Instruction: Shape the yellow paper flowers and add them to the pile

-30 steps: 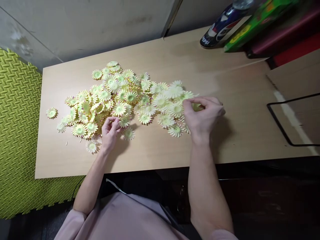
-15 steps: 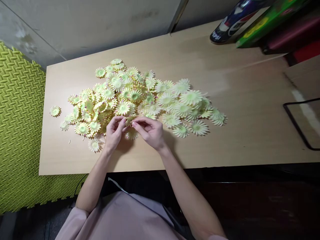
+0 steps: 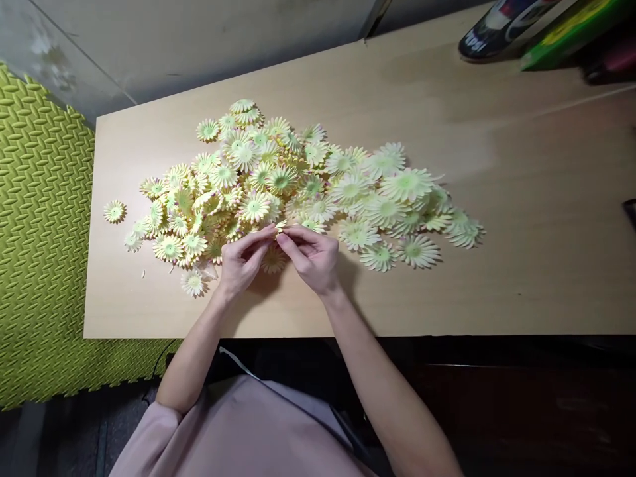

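A wide heap of pale yellow fabric daisy flowers (image 3: 278, 182) with green centres lies on the light wooden table (image 3: 521, 218). My left hand (image 3: 242, 263) and my right hand (image 3: 312, 255) meet at the heap's near edge. Both pinch one small yellow flower (image 3: 279, 227) between thumbs and fingertips, held just above the table. Another flower (image 3: 273, 260) lies under my hands, partly hidden. On the right side the flowers (image 3: 407, 184) look larger and paler.
One stray flower (image 3: 114, 211) lies alone near the table's left edge. A green foam mat (image 3: 40, 232) covers the floor at left. A blue bottle (image 3: 497, 30) and a green box (image 3: 571, 30) lie at the far right corner. A grey wall stands behind.
My right hand has left the right side of the heap and come to the left hand. Both now pinch one flower. The view has shifted so the table sits further right.
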Action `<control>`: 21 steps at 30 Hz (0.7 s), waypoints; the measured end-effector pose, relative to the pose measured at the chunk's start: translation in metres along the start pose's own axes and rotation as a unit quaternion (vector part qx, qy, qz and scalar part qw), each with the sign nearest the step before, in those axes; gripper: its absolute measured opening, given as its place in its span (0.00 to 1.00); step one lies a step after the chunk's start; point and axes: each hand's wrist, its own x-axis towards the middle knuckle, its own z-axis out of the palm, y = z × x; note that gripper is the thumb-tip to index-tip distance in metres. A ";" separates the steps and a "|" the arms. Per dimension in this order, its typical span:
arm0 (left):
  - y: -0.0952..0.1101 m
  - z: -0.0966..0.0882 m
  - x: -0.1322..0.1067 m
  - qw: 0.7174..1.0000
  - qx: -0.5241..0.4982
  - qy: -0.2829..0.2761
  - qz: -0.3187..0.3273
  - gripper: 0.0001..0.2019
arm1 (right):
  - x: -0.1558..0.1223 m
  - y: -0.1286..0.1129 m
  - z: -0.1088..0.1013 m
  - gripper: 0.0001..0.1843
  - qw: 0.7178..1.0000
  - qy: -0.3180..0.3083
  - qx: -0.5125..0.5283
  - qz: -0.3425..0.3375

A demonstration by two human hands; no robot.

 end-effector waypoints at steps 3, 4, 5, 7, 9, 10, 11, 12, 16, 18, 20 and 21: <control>0.000 0.000 0.000 1.000 0.007 0.002 0.007 0.13 | -0.001 0.003 -0.001 0.09 1.000 -0.003 0.002 -0.001; 0.000 0.000 0.001 1.000 0.006 0.003 0.010 0.13 | -0.001 0.003 -0.002 0.09 1.000 -0.006 0.004 -0.003; 0.000 0.000 0.001 1.000 0.005 0.005 0.013 0.12 | -0.001 0.004 -0.002 0.08 1.000 -0.007 0.007 -0.005; 0.000 -0.001 0.001 1.000 0.003 0.006 0.017 0.12 | -0.001 0.005 -0.003 0.08 1.000 -0.010 0.008 -0.008; 0.000 -0.001 0.001 1.000 0.004 0.005 0.020 0.12 | -0.001 0.005 -0.003 0.09 1.000 -0.010 0.001 -0.006; 0.000 -0.001 0.001 1.000 0.005 0.005 0.021 0.12 | -0.001 0.004 -0.003 0.09 1.000 -0.009 -0.004 -0.004; 0.000 -0.001 0.001 1.000 0.006 0.004 0.024 0.12 | -0.001 0.004 -0.002 0.10 1.000 -0.007 -0.008 -0.003; 0.000 -0.001 0.001 1.000 0.006 0.004 0.027 0.12 | -0.001 0.004 -0.002 0.10 1.000 -0.005 -0.010 -0.002; 0.000 0.000 0.002 0.999 -0.001 0.005 0.036 0.11 | -0.002 0.005 -0.002 0.11 1.000 -0.003 -0.010 -0.004; 0.000 0.000 0.002 0.999 0.002 0.005 0.035 0.11 | -0.002 0.005 -0.002 0.11 1.000 -0.003 -0.013 0.000; 0.000 0.000 0.002 0.999 0.005 0.004 0.032 0.12 | -0.002 0.004 -0.002 0.11 1.000 -0.002 -0.014 0.001; 0.000 0.000 0.002 1.000 0.006 0.003 0.030 0.12 | -0.002 0.004 -0.001 0.11 1.000 -0.002 -0.013 0.000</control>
